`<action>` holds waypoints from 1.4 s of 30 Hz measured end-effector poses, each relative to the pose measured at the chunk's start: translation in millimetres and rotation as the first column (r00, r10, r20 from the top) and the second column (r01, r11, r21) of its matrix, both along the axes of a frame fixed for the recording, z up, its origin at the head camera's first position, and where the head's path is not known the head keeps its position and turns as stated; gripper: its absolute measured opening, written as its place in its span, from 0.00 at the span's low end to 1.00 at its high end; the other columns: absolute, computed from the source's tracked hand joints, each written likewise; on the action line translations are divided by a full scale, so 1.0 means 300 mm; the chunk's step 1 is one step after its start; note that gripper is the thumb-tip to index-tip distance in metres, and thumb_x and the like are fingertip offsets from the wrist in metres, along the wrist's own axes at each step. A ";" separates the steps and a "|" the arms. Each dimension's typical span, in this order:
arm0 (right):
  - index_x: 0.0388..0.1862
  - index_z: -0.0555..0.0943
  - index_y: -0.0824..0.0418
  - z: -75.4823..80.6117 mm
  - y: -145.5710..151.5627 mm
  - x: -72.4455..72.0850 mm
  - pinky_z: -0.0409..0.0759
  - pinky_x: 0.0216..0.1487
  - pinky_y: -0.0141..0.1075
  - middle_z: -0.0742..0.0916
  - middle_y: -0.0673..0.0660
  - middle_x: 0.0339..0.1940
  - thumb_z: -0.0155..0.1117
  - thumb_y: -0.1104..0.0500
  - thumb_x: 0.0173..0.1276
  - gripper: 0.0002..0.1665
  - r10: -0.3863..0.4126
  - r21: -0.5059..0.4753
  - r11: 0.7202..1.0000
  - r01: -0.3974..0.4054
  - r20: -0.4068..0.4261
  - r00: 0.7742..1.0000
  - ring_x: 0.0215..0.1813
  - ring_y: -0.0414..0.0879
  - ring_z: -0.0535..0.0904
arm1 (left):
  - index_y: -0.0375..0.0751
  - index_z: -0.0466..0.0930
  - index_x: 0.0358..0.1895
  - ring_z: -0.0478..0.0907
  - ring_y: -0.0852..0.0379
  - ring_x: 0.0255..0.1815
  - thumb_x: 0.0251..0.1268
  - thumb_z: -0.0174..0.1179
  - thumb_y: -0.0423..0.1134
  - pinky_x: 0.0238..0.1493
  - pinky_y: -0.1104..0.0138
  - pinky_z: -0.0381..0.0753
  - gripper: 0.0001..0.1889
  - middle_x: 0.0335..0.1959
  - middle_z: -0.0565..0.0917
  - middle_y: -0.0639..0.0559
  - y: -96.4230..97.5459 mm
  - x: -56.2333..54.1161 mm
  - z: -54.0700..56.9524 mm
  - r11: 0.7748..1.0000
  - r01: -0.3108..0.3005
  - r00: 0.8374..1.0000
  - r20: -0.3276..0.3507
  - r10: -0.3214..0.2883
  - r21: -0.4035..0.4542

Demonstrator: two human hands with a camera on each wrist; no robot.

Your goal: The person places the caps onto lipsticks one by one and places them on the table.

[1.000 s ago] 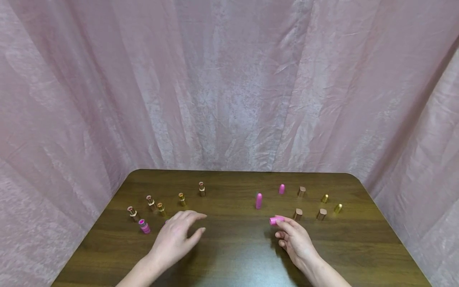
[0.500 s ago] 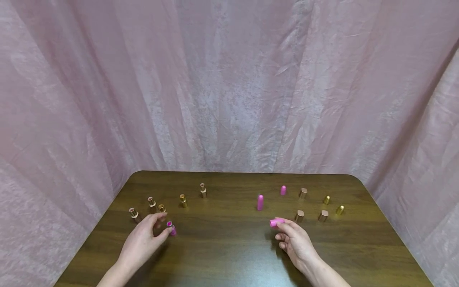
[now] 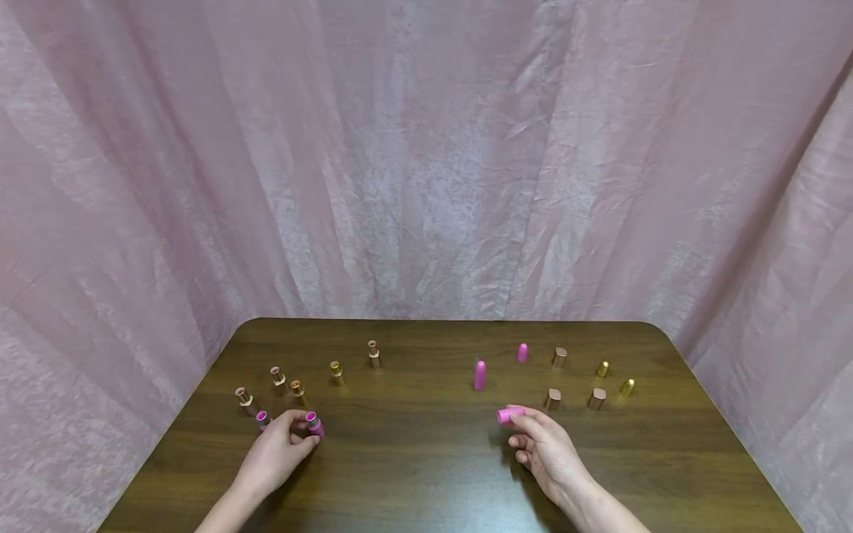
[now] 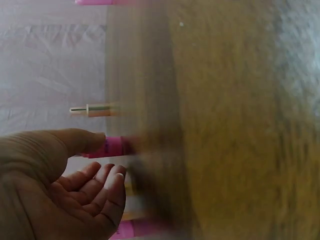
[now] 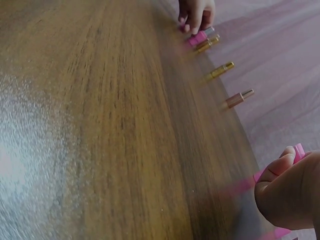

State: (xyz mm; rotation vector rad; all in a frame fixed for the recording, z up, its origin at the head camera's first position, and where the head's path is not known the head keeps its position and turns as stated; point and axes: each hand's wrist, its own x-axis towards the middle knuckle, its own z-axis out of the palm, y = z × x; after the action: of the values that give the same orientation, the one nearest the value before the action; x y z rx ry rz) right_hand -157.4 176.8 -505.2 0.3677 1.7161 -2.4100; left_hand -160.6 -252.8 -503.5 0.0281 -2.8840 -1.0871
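My left hand [image 3: 276,451] has its thumb and fingertips around an uncapped pink lipstick tube [image 3: 316,427], which stands upright on the table. In the left wrist view the thumb lies along that tube [image 4: 114,146], and the other fingers are bent below it. A second pink lipstick tube [image 3: 263,419] stands just behind the left hand, partly hidden by it. My right hand [image 3: 549,448] pinches a pink lipstick cap [image 3: 510,415] between thumb and index finger, held sideways above the table with its open end to the left.
Several uncapped gold and rose-gold lipstick tubes, such as this gold one [image 3: 338,374], stand at the left. At the right are pink caps [image 3: 480,376], rose-gold caps [image 3: 597,399] and gold caps [image 3: 628,387]. A pink curtain [image 3: 426,163] hangs behind the wooden table [image 3: 413,474].
My left hand first moved left past the nearer pink tube, then came back a little right and took hold of it. My right hand stays nearly still with the pink cap.
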 end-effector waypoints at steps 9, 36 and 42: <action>0.55 0.79 0.65 0.003 -0.001 0.006 0.70 0.28 0.29 0.85 0.51 0.42 0.61 0.61 0.74 0.14 0.026 0.002 1.000 -0.026 0.001 1.000 0.30 0.40 0.76 | 0.35 0.80 0.48 0.77 0.62 0.28 0.61 0.72 0.35 0.31 0.67 0.75 0.15 0.38 0.85 0.53 0.003 -0.014 -0.021 1.000 -0.014 1.000 -0.011 0.014 0.016; 0.54 0.79 0.64 0.001 0.003 0.005 0.69 0.28 0.29 0.86 0.52 0.42 0.61 0.61 0.73 0.13 0.004 0.000 1.000 -0.004 -0.010 1.000 0.30 0.40 0.76 | 0.56 0.80 0.38 0.74 0.65 0.29 0.57 0.73 0.37 0.30 0.68 0.72 0.12 0.26 0.78 0.63 0.179 -0.019 0.044 0.997 0.070 0.991 -0.111 -0.069 0.009; 0.53 0.79 0.64 0.005 0.004 0.003 0.70 0.28 0.30 0.85 0.52 0.41 0.62 0.61 0.73 0.13 -0.019 0.001 1.000 0.019 -0.009 1.000 0.30 0.40 0.76 | 0.61 0.82 0.40 0.74 0.65 0.32 0.59 0.74 0.38 0.34 0.70 0.74 0.13 0.32 0.77 0.63 0.243 -0.030 0.070 0.982 0.189 0.967 -0.178 -0.185 0.008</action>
State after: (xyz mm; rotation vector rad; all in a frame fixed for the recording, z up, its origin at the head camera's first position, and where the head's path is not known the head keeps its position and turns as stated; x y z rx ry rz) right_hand -156.6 178.0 -503.8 0.3752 1.7254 -2.4275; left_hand -169.6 -180.0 -482.4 -0.3290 -2.7575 -1.0918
